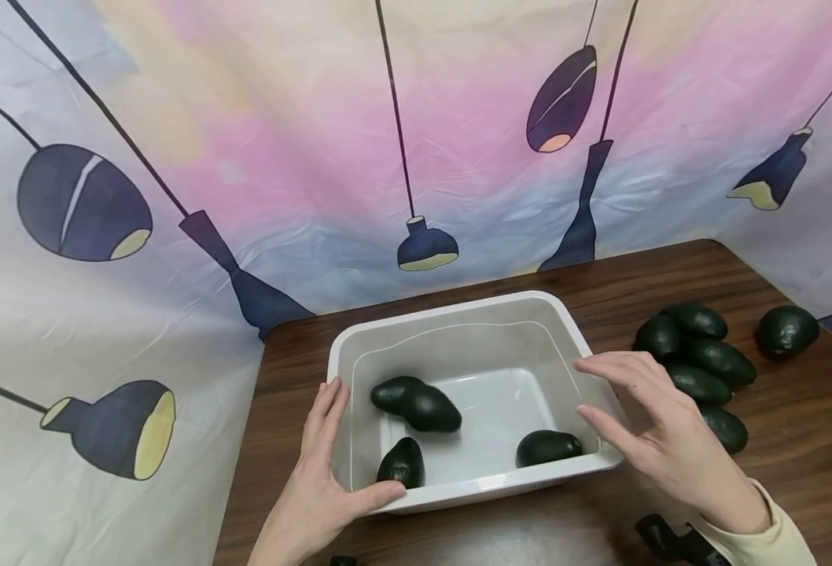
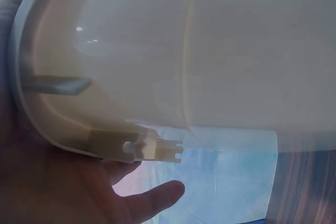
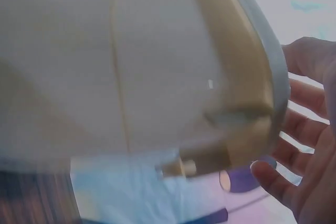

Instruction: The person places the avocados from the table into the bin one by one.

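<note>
A white plastic tub (image 1: 458, 308) stands on a brown wooden table and holds several dark green avocados, two together (image 1: 426, 409), one at the near left (image 1: 402, 464) and one at the near right (image 1: 546, 448). My left hand (image 1: 331, 464) lies against the tub's near left corner, fingers straight along the outer wall and thumb laid on the front rim. In the left wrist view the palm (image 2: 63, 192) sits under the tub's rim (image 2: 31, 103). My right hand (image 1: 642, 417) is spread beside the right wall. In the right wrist view its fingers (image 3: 310, 145) stand slightly apart from the rim (image 3: 273, 77).
A pile of several avocados (image 1: 706, 362) lies on the table right of the tub, with a single one (image 1: 787, 330) farther right. A cloth backdrop printed with lamps (image 1: 423, 157) hangs behind and at the left. A dark object (image 1: 671, 538) sits at the near right edge.
</note>
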Motion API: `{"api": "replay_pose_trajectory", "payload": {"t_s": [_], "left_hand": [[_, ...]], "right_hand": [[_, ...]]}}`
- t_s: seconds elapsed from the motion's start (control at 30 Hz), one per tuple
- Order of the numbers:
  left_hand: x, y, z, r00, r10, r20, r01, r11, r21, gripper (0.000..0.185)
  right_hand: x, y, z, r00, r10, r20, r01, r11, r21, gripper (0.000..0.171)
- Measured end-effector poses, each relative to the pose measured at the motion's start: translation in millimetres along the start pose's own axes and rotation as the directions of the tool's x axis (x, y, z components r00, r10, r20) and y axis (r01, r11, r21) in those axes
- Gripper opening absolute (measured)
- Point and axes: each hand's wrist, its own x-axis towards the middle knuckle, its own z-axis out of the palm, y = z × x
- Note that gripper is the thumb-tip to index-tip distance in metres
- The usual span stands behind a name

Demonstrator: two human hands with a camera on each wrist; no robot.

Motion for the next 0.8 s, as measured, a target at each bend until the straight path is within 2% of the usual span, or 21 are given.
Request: {"api": "replay_pose_trajectory", "payload": {"t_s": [0.1,0.27,0.43,0.53,0.57,0.63,0.7,0.77,0.8], "left_hand": [[-0.4,0.1,0.6,1.0,0.007,-0.003,-0.007,1.0,0.002,0.119],[-0.9,-0.1,1.4,1.0,0.008,-0.006,-0.008,1.0,0.004,0.12],[-0.6,-0.4,1.9,1.0,0.009,-0.005,-0.009,1.0,-0.007,0.119],[-0.6,-0.6,1.9,1.0,0.007,-0.004,-0.007,1.0,-0.008,0.118],[-0.5,-0.6,1.8,1.0,0.007,-0.005,-0.007,1.0,-0.007,0.118],[-0.4,-0.9,1.5,1.0,0.002,-0.004,-0.002,1.0,-0.005,0.118],[-0.1,-1.2,1.3,1.0,0.0,-0.003,0.0,1.0,-0.004,0.117],[0.3,-1.5,1.2,1.0,-0.004,-0.002,0.004,1.0,-0.002,0.116],[0.6,-1.7,1.2,1.0,-0.004,-0.002,0.004,1.0,-0.003,0.116]], "right_hand": [[-4,3,-8,0.999,0.043,-0.028,-0.044,0.998,-0.04,0.045],[-23,23,-25,0.986,0.153,-0.07,-0.161,0.976,-0.143,0.045],[-46,45,-44,0.956,0.249,-0.153,-0.283,0.92,-0.272,0.054],[-60,59,-53,0.919,0.315,-0.237,-0.381,0.863,-0.331,0.051],[-64,63,-56,0.896,0.359,-0.261,-0.434,0.831,-0.348,0.05],[-72,70,-61,0.826,0.477,-0.3,-0.562,0.734,-0.38,0.051],[-79,76,-65,0.729,0.608,-0.315,-0.682,0.61,-0.403,0.058],[-84,82,-68,0.625,0.715,-0.315,-0.765,0.479,-0.43,0.07],[-86,85,-68,0.578,0.755,-0.31,-0.791,0.425,-0.439,0.076]]}}
